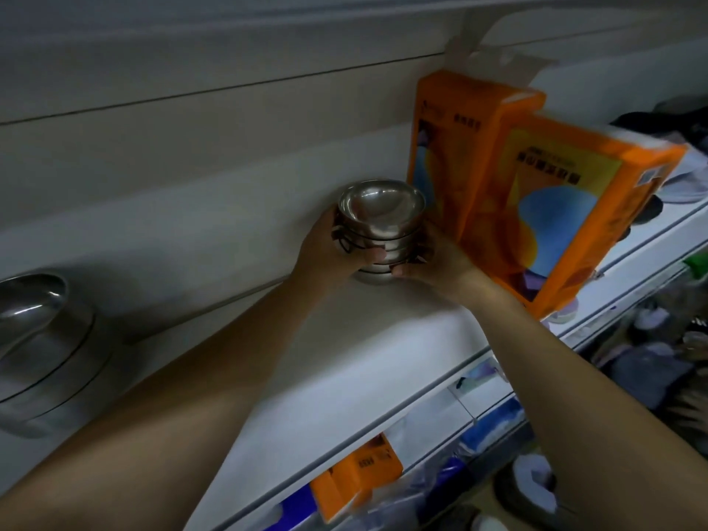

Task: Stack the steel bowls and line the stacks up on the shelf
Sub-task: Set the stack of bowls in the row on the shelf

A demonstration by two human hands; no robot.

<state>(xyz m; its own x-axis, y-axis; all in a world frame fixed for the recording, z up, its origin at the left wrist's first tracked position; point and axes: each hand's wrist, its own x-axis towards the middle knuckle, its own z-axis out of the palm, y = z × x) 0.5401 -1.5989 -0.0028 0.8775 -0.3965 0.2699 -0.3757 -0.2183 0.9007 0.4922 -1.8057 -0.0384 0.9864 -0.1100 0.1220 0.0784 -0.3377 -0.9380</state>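
- Both left hand (325,245) and right hand (438,262) curl fingers (400,270) round the bowl stack (379,218) on the shelf (344,362), beside orange boxes (536,208).
- Placing seems in hand; next: let go, line up with the larger stack (42,350).

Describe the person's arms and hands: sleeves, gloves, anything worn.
The left forearm and right forearm are bare to the frame edge; no sleeves show. The left hand and right hand wear no gloves, with no watch or bracelet at either wrist. Rings cannot be told.
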